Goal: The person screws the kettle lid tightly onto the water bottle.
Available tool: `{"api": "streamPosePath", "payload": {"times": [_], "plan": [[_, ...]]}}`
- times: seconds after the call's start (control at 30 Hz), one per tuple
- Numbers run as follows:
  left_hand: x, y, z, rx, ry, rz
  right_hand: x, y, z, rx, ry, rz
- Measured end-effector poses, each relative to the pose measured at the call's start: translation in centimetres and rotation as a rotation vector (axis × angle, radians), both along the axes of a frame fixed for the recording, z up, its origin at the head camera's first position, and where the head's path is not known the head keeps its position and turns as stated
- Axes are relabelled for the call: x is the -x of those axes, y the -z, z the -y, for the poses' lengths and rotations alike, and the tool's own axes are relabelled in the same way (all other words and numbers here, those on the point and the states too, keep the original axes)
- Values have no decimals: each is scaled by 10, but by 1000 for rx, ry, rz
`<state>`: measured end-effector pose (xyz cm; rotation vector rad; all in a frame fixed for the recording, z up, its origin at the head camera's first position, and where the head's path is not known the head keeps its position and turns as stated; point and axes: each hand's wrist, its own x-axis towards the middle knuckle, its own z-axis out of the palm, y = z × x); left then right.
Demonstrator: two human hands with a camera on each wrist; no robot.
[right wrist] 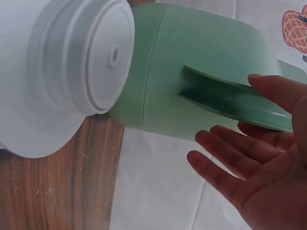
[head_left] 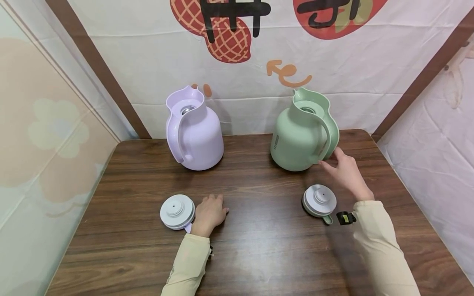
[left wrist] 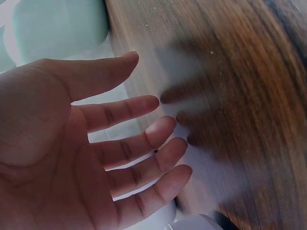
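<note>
The green jug [head_left: 296, 139] stands upright without its lid at the back right. My right hand [head_left: 346, 170] is at its handle [right wrist: 230, 100], thumb on one side and index finger on the other, the remaining fingers loosely extended. The green jug's lid [head_left: 319, 200] lies upside down in front of it, close and large in the right wrist view. My left hand [head_left: 210, 213] holds nothing and hovers or rests low at the tabletop, fingers loosely spread. Just left of it is an upturned lid [head_left: 177, 211] with a lilac tab. Behind stands a lidless lilac jug [head_left: 201, 139].
Both jugs stand near the rear edge of the brown wooden table [head_left: 252, 238]. A printed white cloth [head_left: 148, 65] hangs behind it, with more cloth at both sides. A small black device [head_left: 346, 218] sits at the right wrist.
</note>
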<state>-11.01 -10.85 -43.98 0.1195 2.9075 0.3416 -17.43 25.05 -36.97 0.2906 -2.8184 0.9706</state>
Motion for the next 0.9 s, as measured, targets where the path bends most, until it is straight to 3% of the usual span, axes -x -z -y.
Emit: {"api": "streamPosePath", "payload": {"times": [0.23,0.9], "plan": [[-1,0,1,-9,3,1,4,-4,2,65,-35,48],[1,-2,5,-6,0,-19,4,-1,11,69,-106,72]]}}
